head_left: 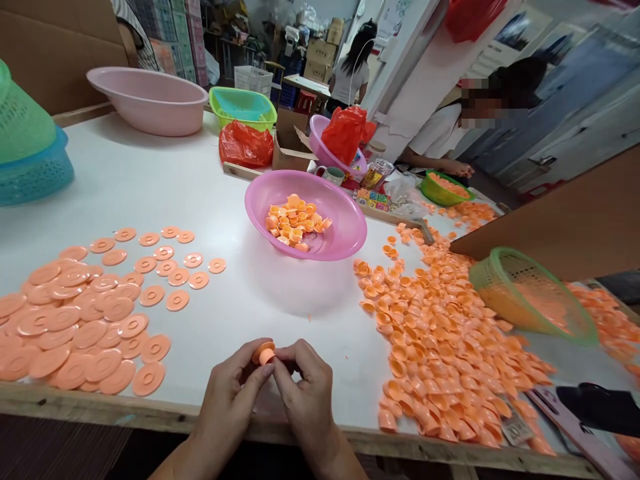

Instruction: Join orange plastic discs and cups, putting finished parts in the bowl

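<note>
Close to the table's front edge, my left hand [229,387] and my right hand [306,383] meet at their fingertips. Between them is a small orange plastic piece [265,353], like a tiny hat, with a round brim and a short cup. Both hands pinch it, and the fingers partly hide it. To the left lies a spread of flat orange discs [90,333], each with a raised ring in its middle. On the right is a big heap of small orange cups [445,347]. Ahead of my hands, a pink basin [350,233] holds several hat-shaped orange pieces [295,220].
A green strainer basket [493,280] and a cardboard panel [560,213] stand right. Colanders [30,167] and a pale pink tub [150,100] are at left. A red bag [245,143] and carton [290,143] sit behind the basin. A co-worker [440,137] sits far right.
</note>
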Demonstrator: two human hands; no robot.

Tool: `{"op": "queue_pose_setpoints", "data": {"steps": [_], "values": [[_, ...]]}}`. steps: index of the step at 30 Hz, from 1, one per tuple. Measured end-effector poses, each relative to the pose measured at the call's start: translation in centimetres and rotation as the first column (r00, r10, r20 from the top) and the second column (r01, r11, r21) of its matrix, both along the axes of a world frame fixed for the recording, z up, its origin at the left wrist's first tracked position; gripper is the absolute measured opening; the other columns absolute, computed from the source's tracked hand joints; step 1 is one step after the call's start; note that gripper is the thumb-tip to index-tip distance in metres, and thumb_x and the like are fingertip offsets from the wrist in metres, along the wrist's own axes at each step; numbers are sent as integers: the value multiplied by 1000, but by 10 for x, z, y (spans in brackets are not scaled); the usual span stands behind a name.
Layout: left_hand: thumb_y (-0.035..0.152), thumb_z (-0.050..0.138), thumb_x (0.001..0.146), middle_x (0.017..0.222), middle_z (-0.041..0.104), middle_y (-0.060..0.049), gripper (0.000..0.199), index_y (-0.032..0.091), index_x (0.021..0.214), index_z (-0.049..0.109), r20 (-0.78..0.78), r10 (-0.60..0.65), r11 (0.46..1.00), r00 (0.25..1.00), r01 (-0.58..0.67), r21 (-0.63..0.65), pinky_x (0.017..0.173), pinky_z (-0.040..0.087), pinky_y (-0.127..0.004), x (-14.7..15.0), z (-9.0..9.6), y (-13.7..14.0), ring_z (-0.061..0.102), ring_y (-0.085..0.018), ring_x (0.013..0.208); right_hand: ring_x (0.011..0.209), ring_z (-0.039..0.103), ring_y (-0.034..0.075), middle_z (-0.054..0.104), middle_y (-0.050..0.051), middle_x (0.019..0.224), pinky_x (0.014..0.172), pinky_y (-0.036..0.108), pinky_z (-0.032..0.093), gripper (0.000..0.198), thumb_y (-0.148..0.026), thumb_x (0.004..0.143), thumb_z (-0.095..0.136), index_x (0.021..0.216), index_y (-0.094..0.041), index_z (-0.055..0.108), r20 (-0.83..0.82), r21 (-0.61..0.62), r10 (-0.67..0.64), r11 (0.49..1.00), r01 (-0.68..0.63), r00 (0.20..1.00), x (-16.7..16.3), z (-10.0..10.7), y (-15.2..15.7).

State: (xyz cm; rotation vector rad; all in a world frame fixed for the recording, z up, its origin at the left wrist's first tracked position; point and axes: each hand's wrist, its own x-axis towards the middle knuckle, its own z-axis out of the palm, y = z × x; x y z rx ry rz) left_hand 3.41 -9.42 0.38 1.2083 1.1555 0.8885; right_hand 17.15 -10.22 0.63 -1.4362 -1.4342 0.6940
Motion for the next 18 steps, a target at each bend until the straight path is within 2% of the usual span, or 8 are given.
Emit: {"op": "queue_pose_setpoints", "data": {"steps": [2,6,9,13,18], "values": [[42,55,92,116,70,-7,33,21,116,64,-15,-6,996,1000,7,86,87,54,-27,-2,3,0,66,-20,103,64,57,12,61,0,76,59,24,49,7,-16,85,59,87,-21,64,-6,17,25,1000,-25,1000,2,4,-1],[35,49,96,119,69,-6,30,24,122,60,-74,-60,972,995,75,221,89,53,-26,-5,6,1,66,-18,105,81,63,15,64,4,98,70,28,53,28,-13,88,52,113,-23,60,22,10,122,992,-122,992,1,7,1],[32,48,96,122,68,-6,32,24,126,58,-93,-88,970,992,106,217,90,53,-26,-4,3,-2,65,-18,108,82,63,16,64,4,95,69,28,53,26,-12,87,49,108,-22,61,46,-2,124,992,-124,991,-2,3,3],[32,50,95,121,69,-6,32,24,125,59,-103,-15,972,995,38,230,88,53,-26,-2,2,-7,66,-18,106,70,59,15,60,2,84,60,27,50,18,-14,87,50,101,-20,60,75,42,66,997,-69,995,-11,0,2],[31,52,93,114,72,-6,30,23,119,65,-99,71,969,992,-45,243,82,54,-26,-6,11,-8,68,-20,98,63,54,15,54,2,77,54,27,44,17,-11,85,45,93,-19,58,128,118,-56,992,41,990,-31,0,-2]]}}
